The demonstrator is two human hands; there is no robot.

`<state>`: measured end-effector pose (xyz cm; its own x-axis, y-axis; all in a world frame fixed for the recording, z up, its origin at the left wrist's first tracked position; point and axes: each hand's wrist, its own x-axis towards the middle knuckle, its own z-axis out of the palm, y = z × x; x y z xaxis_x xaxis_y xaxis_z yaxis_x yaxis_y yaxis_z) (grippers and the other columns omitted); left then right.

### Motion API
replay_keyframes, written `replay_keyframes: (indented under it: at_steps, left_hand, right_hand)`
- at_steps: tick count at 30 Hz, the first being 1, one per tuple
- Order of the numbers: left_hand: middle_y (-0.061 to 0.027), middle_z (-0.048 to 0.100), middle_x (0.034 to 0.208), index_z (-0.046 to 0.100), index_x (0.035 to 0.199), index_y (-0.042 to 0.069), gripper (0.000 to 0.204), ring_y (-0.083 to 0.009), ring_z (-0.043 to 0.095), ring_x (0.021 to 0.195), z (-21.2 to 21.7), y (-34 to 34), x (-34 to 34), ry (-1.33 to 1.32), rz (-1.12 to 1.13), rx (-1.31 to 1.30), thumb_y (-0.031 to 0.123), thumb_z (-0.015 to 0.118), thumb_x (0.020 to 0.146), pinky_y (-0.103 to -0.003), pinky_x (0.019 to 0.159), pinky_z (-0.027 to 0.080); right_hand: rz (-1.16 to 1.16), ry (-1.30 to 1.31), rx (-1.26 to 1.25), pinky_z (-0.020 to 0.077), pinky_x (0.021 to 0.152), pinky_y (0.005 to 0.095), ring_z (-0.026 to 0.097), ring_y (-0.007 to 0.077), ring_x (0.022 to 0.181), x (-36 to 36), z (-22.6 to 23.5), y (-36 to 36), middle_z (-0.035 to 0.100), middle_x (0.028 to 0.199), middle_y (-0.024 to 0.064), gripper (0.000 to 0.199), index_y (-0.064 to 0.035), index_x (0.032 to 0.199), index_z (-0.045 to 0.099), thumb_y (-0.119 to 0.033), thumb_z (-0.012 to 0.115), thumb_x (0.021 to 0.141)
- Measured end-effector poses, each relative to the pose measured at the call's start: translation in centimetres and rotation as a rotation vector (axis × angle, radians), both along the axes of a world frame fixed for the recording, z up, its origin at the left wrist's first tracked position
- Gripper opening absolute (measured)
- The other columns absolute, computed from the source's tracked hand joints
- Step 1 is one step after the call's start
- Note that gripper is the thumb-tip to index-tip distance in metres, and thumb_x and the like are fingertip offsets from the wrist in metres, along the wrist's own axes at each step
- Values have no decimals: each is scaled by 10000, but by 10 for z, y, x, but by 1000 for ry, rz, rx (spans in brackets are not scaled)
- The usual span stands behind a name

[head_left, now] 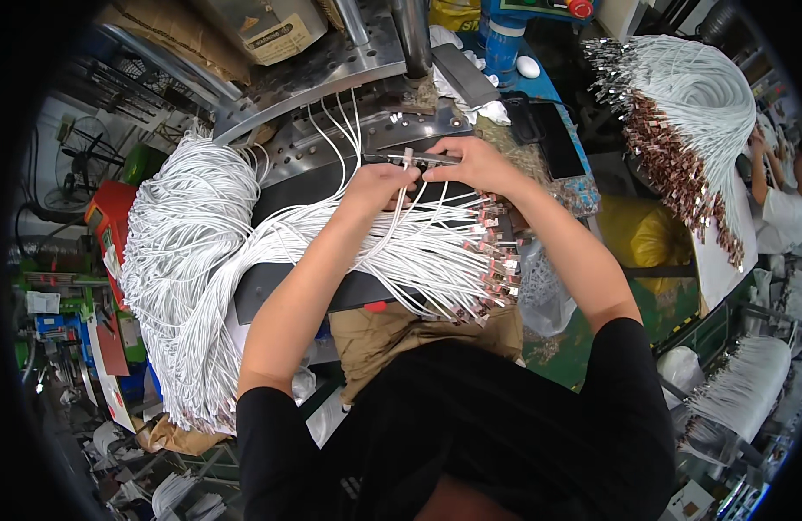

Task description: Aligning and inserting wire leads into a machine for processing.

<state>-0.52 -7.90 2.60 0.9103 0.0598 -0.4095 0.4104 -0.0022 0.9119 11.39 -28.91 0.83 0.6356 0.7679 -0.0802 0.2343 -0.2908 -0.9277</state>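
My left hand (380, 184) pinches a white cable just below its small metal connector (408, 157), which points up between my fingers. In my right hand (472, 165) is a pair of tweezers (436, 158), its thin tips reaching left across the connector. Whether the tips touch it I cannot tell. Below both hands a thick bundle of white cables (401, 252) lies over a black surface, with its metal connector ends (492, 265) fanned out to the right. A few single white cables (342, 143) run up behind my left hand to the perforated metal plate.
A large heap of white cables (188, 208) hangs at the left. A perforated metal shelf (318, 74) holds boxes above. On the right are a black phone (559, 143), a blue bottle (503, 43) and a clear plastic bag (544, 291). Another cable coil (696, 87) lies beyond, near another person.
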Motion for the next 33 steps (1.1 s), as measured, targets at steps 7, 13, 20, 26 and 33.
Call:
replay_keyframes:
  at_steps: [7,13,20,26,33]
  left_hand:
    - [-25,702,903,720,1028,34,335,-101,628,739,10,28,-4,118,64,70,360,661,977,-246,682,510]
    - [-34,715,910,721,1044,26,369,-97,618,730,12,2,10,143,35,128,381,630,999,-247,673,504]
    - [31,634,771,730,1033,18,349,-72,563,643,18,23,3,170,52,123,355,658,981,-221,613,456]
    - [54,578,698,737,988,17,314,-62,531,603,13,28,-5,189,-8,133,325,673,972,-217,582,429]
    - [49,578,685,734,961,1,325,-60,535,614,16,16,-4,127,17,84,320,674,972,-212,576,419]
  right_hand:
    - [-154,-28,-29,513,728,309,695,177,803,-1,-4,7,743,908,114,583,-3,1150,701,-420,851,771]
    - [-79,35,43,514,705,314,693,180,791,0,-5,5,739,907,116,612,1,1172,695,-420,859,759]
    - [-112,-17,-50,507,749,280,668,134,834,-3,4,5,739,956,99,514,19,1188,675,-287,841,808]
    - [-94,0,-41,509,766,266,662,113,856,-3,5,6,739,980,92,466,20,1196,670,-219,831,830]
    - [56,99,35,512,754,263,668,111,849,-4,14,2,741,967,86,422,16,1170,675,-198,820,837]
